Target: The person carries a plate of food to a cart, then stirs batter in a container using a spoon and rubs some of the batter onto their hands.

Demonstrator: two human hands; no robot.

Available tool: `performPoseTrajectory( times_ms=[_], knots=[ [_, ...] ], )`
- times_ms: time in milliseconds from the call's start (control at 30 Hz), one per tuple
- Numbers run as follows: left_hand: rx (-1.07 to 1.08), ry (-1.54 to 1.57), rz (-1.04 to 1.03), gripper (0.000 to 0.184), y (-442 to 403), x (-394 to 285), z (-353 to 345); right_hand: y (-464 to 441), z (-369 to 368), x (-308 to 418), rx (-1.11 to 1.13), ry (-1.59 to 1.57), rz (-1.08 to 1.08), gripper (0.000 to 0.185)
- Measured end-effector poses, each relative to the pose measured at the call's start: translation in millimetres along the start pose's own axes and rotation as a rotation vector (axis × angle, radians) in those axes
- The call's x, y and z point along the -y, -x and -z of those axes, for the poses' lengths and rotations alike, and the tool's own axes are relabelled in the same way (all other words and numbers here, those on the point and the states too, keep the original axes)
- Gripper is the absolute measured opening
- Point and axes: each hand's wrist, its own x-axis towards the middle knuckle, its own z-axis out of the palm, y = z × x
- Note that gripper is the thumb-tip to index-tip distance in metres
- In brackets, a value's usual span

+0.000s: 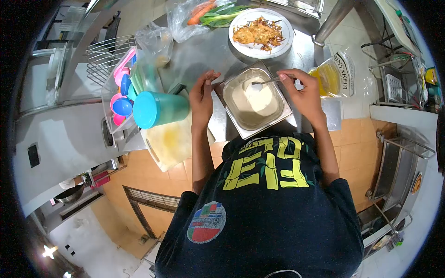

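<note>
A square metal pan (232, 116) with pale batter (258, 98) in it stands at the front of the steel table. My right hand (302, 92), to the right of the pan, pinches the handle of a spoon (269, 81) whose tip reaches over the batter. On the pan's left side is my left hand (202, 99), its fingers apart and nothing in them, close to the pan's rim. Left of that hand, a teal lidded container (160, 110) lies over a stained cutting board (169, 146).
Behind the pan is a white plate (236, 42) of fried fritters. A plastic bag (183, 21) with carrots and greens lies at the back. An oil pouch (331, 76) is at the right, a bin of coloured scoops (121, 105) at the left.
</note>
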Motion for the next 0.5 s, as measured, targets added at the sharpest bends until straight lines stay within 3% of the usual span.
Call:
performPoseTrajectory(
  times_ms=[133,233,333,367,500],
  knots=[
    [-0.099,0.095,0.17,0.027,8.8,1.4,4.8,-1.0,3.0,7.0,0.04,-0.004,-0.056,0.016],
    [-0.092,0.044,0.082,0.03,7.9,12.9,5.8,-1.5,-0.1,4.5,0.067,0.001,-0.049,0.015],
    [0.066,-0.43,0.124,0.04,7.2,-26.3,0.8,0.0,0.1,7.8,0.123,0.038,-0.07,0.014],
    [0.158,-0.499,0.019,0.052,4.8,-32.6,4.2,0.0,-0.7,6.6,0.123,0.025,-0.066,0.014],
    [0.371,-0.809,-0.127,0.061,-0.4,-51.1,1.7,-3.3,-5.0,4.0,0.125,-0.008,-0.071,0.015]
  ],
)
